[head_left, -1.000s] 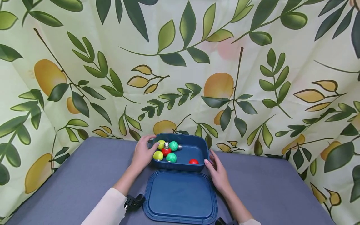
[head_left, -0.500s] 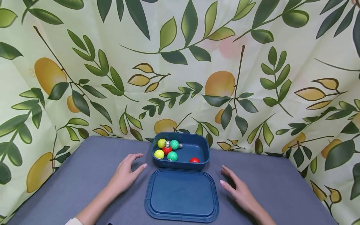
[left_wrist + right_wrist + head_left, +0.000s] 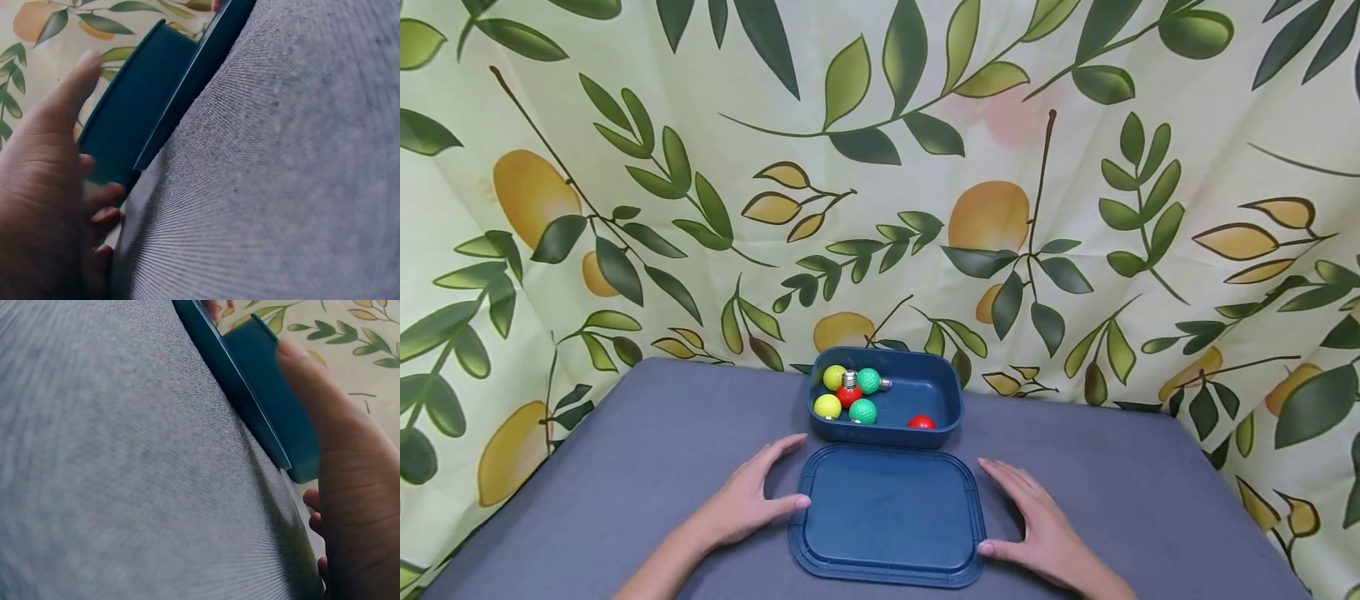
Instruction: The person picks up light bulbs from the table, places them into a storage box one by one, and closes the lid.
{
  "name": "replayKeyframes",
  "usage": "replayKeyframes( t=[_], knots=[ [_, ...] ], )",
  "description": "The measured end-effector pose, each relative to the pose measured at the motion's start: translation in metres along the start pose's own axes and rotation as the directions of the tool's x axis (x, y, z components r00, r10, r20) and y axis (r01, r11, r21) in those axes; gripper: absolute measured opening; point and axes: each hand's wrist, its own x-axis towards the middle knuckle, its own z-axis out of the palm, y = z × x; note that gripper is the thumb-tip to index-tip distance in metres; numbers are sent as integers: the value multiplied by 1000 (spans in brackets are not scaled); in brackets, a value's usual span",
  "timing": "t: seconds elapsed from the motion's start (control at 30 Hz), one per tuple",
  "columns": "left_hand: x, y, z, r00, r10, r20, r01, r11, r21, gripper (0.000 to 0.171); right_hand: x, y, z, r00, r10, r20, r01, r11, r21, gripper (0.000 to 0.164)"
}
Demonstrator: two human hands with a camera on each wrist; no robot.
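Note:
A flat dark blue lid (image 3: 887, 517) lies on the table in the head view, in front of a matching open box (image 3: 917, 398). My left hand (image 3: 737, 504) is at the lid's left edge, thumb and fingers spread. My right hand (image 3: 1041, 525) is at the right edge in much the same pose. Both thumb tips reach the rim; whether they touch it I cannot tell. The left wrist view shows the lid (image 3: 194, 87) edge-on beside that hand. Inside the box are round bulbs: yellow (image 3: 827, 407), green (image 3: 862, 411) and red (image 3: 849, 393), with another red bulb (image 3: 922, 422) apart on the right.
A grey-blue cloth (image 3: 647, 450) covers the table. Behind the box hangs a curtain (image 3: 880, 192) printed with leaves and fruit, close to the table's back edge. Metal screw bases show on some bulbs.
Both hands have let go of the box's sides, drawn back and apart, then come in to either side of the lid. Box and lid have stayed in place.

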Motion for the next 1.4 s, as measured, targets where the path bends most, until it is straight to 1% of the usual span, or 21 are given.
replayKeyframes(
  t=[0.03, 0.1, 0.17, 0.23, 0.3, 0.37, 0.43, 0.57, 0.67, 0.8, 0.9, 0.97, 1.0, 1.03, 1.1, 1.13, 1.23, 1.27, 1.33, 1.4],
  knots=[
    [-1, 0, 0, 999, 16, 46, -17, 1000, 22, 90, -1, 1, 0, 1000, -21, 3, 21, 1000, -3, 97],
    [-2, -2, 0, 991, 49, 126, -57, 996, 64, 104, -2, 2, 1, 998, -56, 27, 56, 998, -6, 102],
    [-3, -4, -1, 979, 95, 180, -115, 988, 101, 117, -3, 2, 3, 995, -80, 67, 82, 996, -23, 106],
    [-2, -7, -2, 966, 145, 214, -174, 977, 124, 125, -3, 0, 4, 991, -81, 110, 85, 996, -33, 111],
    [-2, -8, -2, 955, 185, 231, -222, 964, 144, 129, -2, -2, 5, 988, -81, 128, 88, 995, -45, 113],
    [-1, -9, -1, 948, 209, 238, -251, 955, 161, 131, -1, -5, 6, 988, -82, 131, 90, 995, -51, 114],
    [0, -8, 0, 949, 212, 231, -255, 951, 173, 131, -1, -7, 5, 989, -72, 132, 79, 995, -53, 113],
    [-1, -4, 1, 959, 188, 212, -224, 961, 164, 130, -1, -8, 5, 989, -77, 122, 83, 995, -48, 113],
    [-2, -2, 0, 965, 163, 203, -188, 976, 108, 128, -2, -8, 4, 991, -85, 108, 87, 996, -18, 112],
    [-4, 3, 0, 970, 107, 217, -104, 994, -24, 121, -4, -9, -1, 993, -81, 83, 79, 996, 29, 104],
    [-7, 8, 1, 967, 64, 245, -36, 993, -116, 113, -6, -10, -4, 996, -73, 54, 70, 996, 62, 91],
    [-8, 11, 3, 966, 59, 251, -16, 986, -167, 106, -6, -11, -5, 998, -54, 35, 52, 995, 80, 82],
    [-9, 13, 4, 966, 60, 252, -10, 981, -195, 103, -6, -11, -5, 998, -49, 26, 46, 994, 96, 79],
    [-10, 14, 6, 967, 71, 243, -18, 976, -216, 99, -6, -11, -4, 999, -46, 16, 44, 993, 112, 76],
    [-11, 18, 10, 971, 111, 210, -53, 963, -264, 92, -7, -13, -3, 999, -43, -12, 45, 991, 128, 70],
    [-12, 19, 13, 973, 139, 185, -83, 956, -283, 89, -7, -14, -2, 999, -38, -29, 42, 990, 132, 67],
    [-15, 26, 20, 974, 202, 107, -156, 930, -332, 82, -8, -20, 0, 992, -42, -118, 60, 986, 157, 66],
    [-16, 28, 22, 973, 211, 88, -167, 919, -357, 82, -8, -24, 1, 989, -30, -148, 57, 982, 178, 67],
    [-19, 34, 27, 975, 211, 68, -164, 891, -424, 81, -7, -31, 2, 978, -9, -210, 56, 973, 223, 71],
    [-22, 40, 31, 977, 205, 55, -150, 849, -506, 83, -7, -38, 2, 964, 6, -264, 68, 960, 271, 73]
  ],
)
